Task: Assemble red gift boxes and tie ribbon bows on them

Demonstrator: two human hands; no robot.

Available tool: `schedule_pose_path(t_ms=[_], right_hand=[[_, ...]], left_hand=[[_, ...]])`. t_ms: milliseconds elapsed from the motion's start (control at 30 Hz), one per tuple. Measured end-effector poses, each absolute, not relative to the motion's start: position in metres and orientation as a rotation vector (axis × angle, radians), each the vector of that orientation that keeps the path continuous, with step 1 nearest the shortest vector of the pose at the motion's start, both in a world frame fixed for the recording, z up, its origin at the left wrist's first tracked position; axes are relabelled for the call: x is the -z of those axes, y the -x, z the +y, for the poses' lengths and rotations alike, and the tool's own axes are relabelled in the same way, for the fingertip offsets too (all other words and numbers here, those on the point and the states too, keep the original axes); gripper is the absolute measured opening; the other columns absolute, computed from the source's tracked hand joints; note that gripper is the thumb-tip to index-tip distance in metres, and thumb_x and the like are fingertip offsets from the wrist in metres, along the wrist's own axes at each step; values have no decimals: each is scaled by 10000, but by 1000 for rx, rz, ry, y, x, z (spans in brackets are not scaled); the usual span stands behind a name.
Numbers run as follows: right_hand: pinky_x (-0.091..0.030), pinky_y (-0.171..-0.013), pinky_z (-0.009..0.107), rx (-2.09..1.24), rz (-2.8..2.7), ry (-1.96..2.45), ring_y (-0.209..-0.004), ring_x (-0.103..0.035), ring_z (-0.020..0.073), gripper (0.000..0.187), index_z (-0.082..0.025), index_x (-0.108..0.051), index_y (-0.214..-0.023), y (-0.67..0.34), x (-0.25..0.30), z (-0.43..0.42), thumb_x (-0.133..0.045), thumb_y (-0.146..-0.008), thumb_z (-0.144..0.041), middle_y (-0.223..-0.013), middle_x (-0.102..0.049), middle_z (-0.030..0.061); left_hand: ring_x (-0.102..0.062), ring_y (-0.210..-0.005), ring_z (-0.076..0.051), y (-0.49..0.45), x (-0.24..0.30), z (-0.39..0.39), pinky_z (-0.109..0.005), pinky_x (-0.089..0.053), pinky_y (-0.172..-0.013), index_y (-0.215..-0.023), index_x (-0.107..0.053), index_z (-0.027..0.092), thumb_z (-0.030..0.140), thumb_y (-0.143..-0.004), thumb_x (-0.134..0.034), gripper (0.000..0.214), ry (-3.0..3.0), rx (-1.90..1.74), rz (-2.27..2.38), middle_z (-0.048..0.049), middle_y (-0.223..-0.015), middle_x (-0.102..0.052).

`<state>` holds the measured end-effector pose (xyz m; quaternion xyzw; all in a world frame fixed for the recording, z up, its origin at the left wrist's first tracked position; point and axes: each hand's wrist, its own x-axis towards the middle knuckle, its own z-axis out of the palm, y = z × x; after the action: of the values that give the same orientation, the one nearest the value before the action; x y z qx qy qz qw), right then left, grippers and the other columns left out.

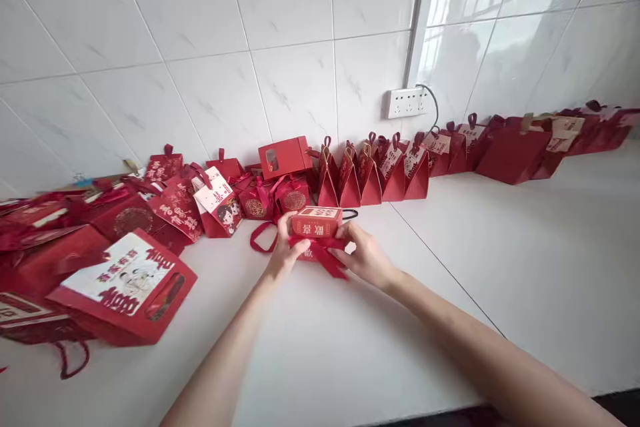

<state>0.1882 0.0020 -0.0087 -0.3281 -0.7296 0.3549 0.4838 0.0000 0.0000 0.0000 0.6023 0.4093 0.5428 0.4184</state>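
A small red gift box [317,221] with gold print stands on the white counter [350,347], a dark red ribbon [325,255] tied across its front. My left hand [284,250] grips the box's left side, thumb on the ribbon. My right hand [367,255] pinches the ribbon at the box's right side. A ribbon loop [260,238] trails left of the box.
Several red triangular gift boxes [373,173] stand in a row along the tiled wall, more [510,143] to the right. A heap of red bags and boxes [125,240] covers the left. A wall socket [407,103] with a cable sits above.
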Motion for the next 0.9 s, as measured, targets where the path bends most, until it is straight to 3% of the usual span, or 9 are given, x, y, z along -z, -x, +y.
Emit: schedule_pose_path(t_ms=[133,333,433,567,767,900], right_hand=[[-536,-427,273,-1171,-1586,854,-559,-576,118,182,-214,-402,-795,-187,2,2,-524,-810,-348,-705,-526,-35],[-497,-366,237,-1460,-1294,781,-485,-529,92,350,-206,-422,-763,-192,-9,3,-650,-721,-468,-634,-524,-61],[-445,-343,209,-1517,-1280,771,-447,-488,81,352,-202,-431,-750,-195,-9,6,-663,-716,-464,-585,-520,-64],[-399,-347,189,-1466,-1287,826,-467,-474,70,354,-194,-452,-759,-197,-7,9,-651,-715,-484,-655,-547,-47],[-238,-359,177,-1303,-1405,947,-440,-373,55,344,-201,-430,-724,-192,-7,5,-603,-733,-499,-590,-470,-69],[-374,-507,232,-1029,-1512,1088,-567,-470,100,297,-187,-464,-679,-190,-7,0,-511,-811,-449,-645,-525,-22]], left_hand=[[-458,-1223,-292,-4,1,-3,-437,-344,-1041,-1261,-288,235,520,-671,-616,733,-1527,-1375,976,-111,-1330,-466],[-406,-1288,-264,-11,-1,-8,-408,-312,-1077,-1315,-320,262,483,-736,-605,683,-1507,-1337,1013,-83,-1337,-476],[-505,-1187,-261,-13,-2,-7,-413,-407,-995,-1266,-352,263,470,-751,-573,597,-1393,-1384,962,-79,-1261,-521],[-559,-1093,-246,-16,-4,-9,-393,-453,-927,-1152,-357,245,431,-700,-647,568,-1414,-1403,1025,-74,-1174,-548],[-535,-1152,-230,-26,-11,-15,-359,-438,-949,-1127,-366,244,396,-667,-709,594,-1426,-1465,1225,-81,-1232,-527],[-569,-1109,-220,-28,-12,-16,-357,-444,-947,-1202,-376,257,371,-675,-716,637,-1384,-1450,1248,-69,-1220,-549]])
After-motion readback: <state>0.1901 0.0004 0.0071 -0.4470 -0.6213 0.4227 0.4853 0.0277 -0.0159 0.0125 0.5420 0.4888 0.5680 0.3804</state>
